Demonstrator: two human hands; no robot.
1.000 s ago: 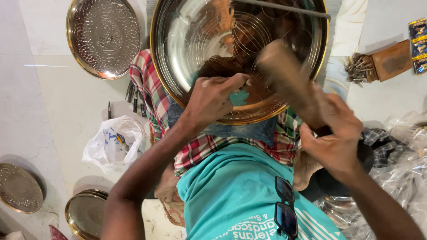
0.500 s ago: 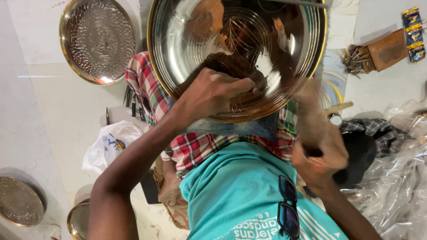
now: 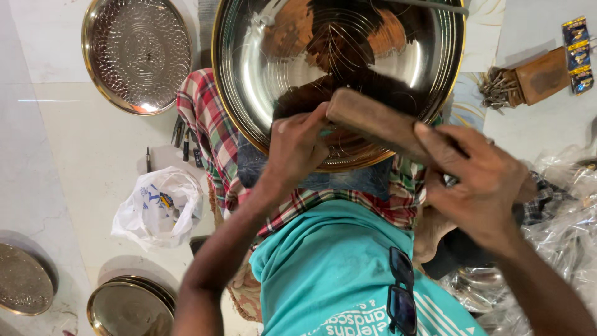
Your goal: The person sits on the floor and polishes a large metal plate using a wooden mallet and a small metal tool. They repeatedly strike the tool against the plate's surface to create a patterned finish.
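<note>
Left hand [image 3: 297, 148]: fingers curled together and pinched on a small tool near the rim of the large plate, at about 6 o'clock on it; tool mostly hidden, possibly a punch or chisel.

Right hand [image 3: 482, 180]: fingers wrapped tight round the wooden mallet [image 3: 379, 124]; head of it angled toward 10 o'clock, right above the left hand's knuckles.

Large plate [image 3: 261, 56]: shiny steel with a brass-coloured rim, propped on the lap over a checked cloth [image 3: 205, 118], filling the top centre of view; fine engraved lines radiating across the middle.

Change: mallet hand a moment ago low at 4 o'clock and blurred, well off the plate; now up and across, mallet over the pinched tool. Left hand in the same spot on the rim throughout.

Meaning: reads as one stroke in a run of repeated taps, with the working point unmoved along the rim.

Around: embossed plate [image 3: 138, 55] on the floor at 10 o'clock; white plastic bag [image 3: 158, 208] at 8 o'clock; two more plates [image 3: 127, 306] at 7 o'clock; wooden box [image 3: 541, 76] with a heap of small metal tools at 2 o'clock; crumpled clear plastic [image 3: 559, 211] at 4 o'clock.
</note>
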